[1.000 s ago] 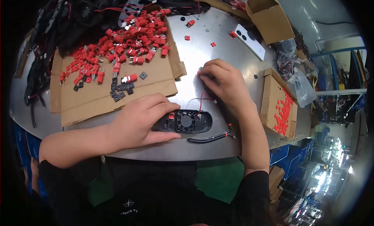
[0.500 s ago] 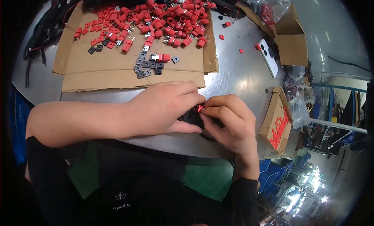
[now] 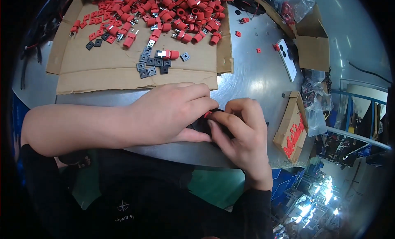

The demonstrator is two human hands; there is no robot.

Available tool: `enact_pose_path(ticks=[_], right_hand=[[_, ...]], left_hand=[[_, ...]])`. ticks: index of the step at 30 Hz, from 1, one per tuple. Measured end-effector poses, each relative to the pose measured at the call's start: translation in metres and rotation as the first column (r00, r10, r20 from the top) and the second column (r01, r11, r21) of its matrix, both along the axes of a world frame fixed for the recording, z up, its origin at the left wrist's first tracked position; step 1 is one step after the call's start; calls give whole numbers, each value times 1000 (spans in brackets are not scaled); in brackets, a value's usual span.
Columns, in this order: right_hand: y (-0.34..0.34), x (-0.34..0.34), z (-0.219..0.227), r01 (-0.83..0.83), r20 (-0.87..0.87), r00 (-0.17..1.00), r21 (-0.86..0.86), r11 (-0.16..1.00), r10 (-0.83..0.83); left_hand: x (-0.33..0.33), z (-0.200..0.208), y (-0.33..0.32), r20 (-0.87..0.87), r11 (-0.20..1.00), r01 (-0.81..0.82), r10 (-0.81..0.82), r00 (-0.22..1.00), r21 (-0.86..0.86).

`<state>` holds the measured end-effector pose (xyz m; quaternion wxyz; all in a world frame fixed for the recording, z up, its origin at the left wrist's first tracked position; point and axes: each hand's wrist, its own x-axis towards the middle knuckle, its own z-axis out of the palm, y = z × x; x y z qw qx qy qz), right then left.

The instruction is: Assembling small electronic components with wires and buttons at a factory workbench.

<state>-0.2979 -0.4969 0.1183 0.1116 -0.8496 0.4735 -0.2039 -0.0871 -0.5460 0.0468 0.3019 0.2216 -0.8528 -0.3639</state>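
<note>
My left hand [image 3: 175, 111] is closed around a dark black part [image 3: 200, 125], mostly hidden under its fingers. A small red piece [image 3: 207, 114] shows at that part, between my two hands. My right hand [image 3: 247, 134] meets the left one there, its thumb and bent forefinger pinched at the black part beside the red piece. What exactly lies between those fingertips is hidden. Beyond my hands, a flattened cardboard tray [image 3: 98, 83] carries a heap of red cylindrical connectors [image 3: 181, 12] with metal prongs. Grey and black square pieces [image 3: 151, 62] lie at its near side.
On the right stands a small cardboard box [image 3: 281, 134] with little red pieces [image 3: 294, 138]. A white phone [image 3: 286, 60] lies farther back, near an open carton [image 3: 312, 49] and clear plastic bags [image 3: 316, 111]. Black cables [image 3: 35, 53] bunch at the far left.
My right fingers have shifted and curled more over the black part, and less of the red piece shows. The view has moved slightly; my left hand keeps its grip.
</note>
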Motion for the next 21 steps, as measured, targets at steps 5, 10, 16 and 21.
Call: enact_pose_path(ticks=[5, 10, 16, 21], right_hand=[[17, 3, 5, 110, -57, 993, 222, 969, -100], [4, -23, 23, -22, 71, 997, 452, 892, -12], [26, -103, 15, -68, 24, 998, 493, 867, 65], [77, -64, -42, 264, -96, 961, 32, 964, -260]], left_hand=[[-2, 3, -1, 11, 1000, -6, 6, 1000, -18], [-2, 1, -1, 4, 1000, -4, 4, 1000, -31], [-3, 2, 2, -25, 998, -11, 10, 1000, -64], [-3, -2, 5, -65, 995, -50, 44, 997, -90]])
